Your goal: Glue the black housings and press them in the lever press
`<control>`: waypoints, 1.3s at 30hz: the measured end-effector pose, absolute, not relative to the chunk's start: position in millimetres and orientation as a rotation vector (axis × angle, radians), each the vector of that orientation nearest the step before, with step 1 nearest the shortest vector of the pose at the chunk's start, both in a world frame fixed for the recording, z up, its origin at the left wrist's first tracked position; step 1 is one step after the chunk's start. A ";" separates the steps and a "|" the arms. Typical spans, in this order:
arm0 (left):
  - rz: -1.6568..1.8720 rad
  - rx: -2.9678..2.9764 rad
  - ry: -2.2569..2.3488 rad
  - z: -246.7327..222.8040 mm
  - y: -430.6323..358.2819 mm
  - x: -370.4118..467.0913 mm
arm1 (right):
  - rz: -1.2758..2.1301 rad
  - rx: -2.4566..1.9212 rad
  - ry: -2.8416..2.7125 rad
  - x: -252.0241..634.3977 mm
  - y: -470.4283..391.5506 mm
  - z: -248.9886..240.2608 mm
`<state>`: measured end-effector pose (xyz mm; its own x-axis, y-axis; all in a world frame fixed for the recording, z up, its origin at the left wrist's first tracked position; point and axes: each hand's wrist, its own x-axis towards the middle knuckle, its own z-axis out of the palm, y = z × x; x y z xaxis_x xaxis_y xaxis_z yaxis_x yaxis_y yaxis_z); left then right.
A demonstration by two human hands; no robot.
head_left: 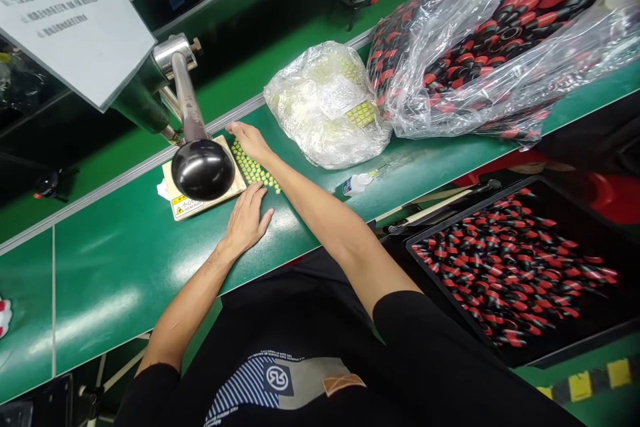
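Observation:
Small yellow-green round pieces [250,165] lie spread flat on the green bench beside a hand press, whose wooden base [223,197] carries a warning label. A black ball handle [203,170] hangs over that base and hides much of it. My left hand [246,219] rests palm down at the near edge of the pieces, thumb apart and fingers stretched toward them. At their far edge my right hand [250,141] lies with its fingers extended by the base's far corner. I see nothing held in either hand.
A clear bag [325,107] with yellow-green pieces and a larger bag [450,73] of red-black parts stand right. A small glue bottle [356,184] lies nearer. A black tray [415,247] of red-black parts sits lower right. A paper sign [75,20] hangs upper left.

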<state>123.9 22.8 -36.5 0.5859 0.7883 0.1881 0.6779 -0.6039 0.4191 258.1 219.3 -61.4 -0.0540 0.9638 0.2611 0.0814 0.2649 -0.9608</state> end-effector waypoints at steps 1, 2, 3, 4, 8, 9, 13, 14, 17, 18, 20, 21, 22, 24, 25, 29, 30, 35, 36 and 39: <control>0.518 2.519 1.198 -36.5 22.8 123.8 | 1.011 -1.033 -1.385 256.4 219.7 -62.0; 0.519 2.521 1.198 -36.6 22.9 123.8 | 1.027 -1.014 -1.346 254.6 220.2 -62.7; 0.519 2.521 1.198 -36.6 22.9 123.7 | 1.042 -0.999 -1.309 252.9 220.8 -63.3; 0.519 2.520 1.198 -36.5 22.9 123.7 | 1.053 -0.988 -1.279 251.3 221.4 -63.9; 0.501 2.511 1.202 -36.2 23.1 123.7 | 1.071 -0.990 -1.224 247.3 223.3 -65.8; 0.497 2.510 1.203 -36.1 23.1 123.7 | 1.078 -0.993 -1.212 246.9 223.9 -66.2; 0.495 2.513 1.198 -35.7 23.4 123.7 | 1.142 -0.977 -1.172 247.3 227.5 -67.4; 0.494 2.512 1.198 -35.6 23.4 123.7 | 1.166 -0.968 -1.161 247.7 228.6 -67.6; 0.491 2.507 1.202 -35.6 23.5 123.7 | 1.230 -0.951 -1.131 248.6 231.1 -68.1; 0.491 2.507 1.202 -35.7 23.5 123.7 | 1.244 -0.948 -1.124 248.8 231.6 -68.4; 0.492 2.512 1.200 -35.9 23.5 123.7 | 1.265 -0.945 -1.116 249.1 231.9 -68.9; 0.494 2.516 1.199 -36.0 23.5 123.6 | 1.273 -0.944 -1.115 249.2 232.0 -69.1; 0.497 2.520 1.199 -36.1 23.5 123.6 | 1.280 -0.945 -1.116 249.3 232.0 -69.4; 0.505 2.524 1.199 -36.3 23.6 123.5 | 1.289 -0.953 -1.124 249.5 232.2 -69.4; 0.507 2.524 1.199 -36.3 23.6 123.4 | 1.291 -0.959 -1.133 249.5 232.4 -69.2; 0.506 2.519 1.199 -36.2 23.7 123.3 | 1.280 -0.991 -1.196 249.7 231.8 -66.1; 0.505 2.520 1.200 -36.2 23.7 123.3 | 1.269 -1.001 -1.215 249.9 230.8 -64.7; 0.510 2.536 1.192 -36.7 24.6 123.4 | 1.165 -1.040 -1.342 255.8 220.6 -54.3; 0.510 2.538 1.189 -36.8 24.7 123.4 | 1.141 -1.051 -1.376 258.1 218.4 -52.0; 0.505 2.538 1.188 -37.3 25.0 123.3 | 1.073 -1.097 -1.490 264.8 214.4 -46.2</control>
<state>123.3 25.0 -37.3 0.5978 0.7792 0.1882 0.6764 -0.6163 0.4033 264.8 214.4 -46.2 -0.1336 0.9724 0.1914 0.1264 0.2083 -0.9699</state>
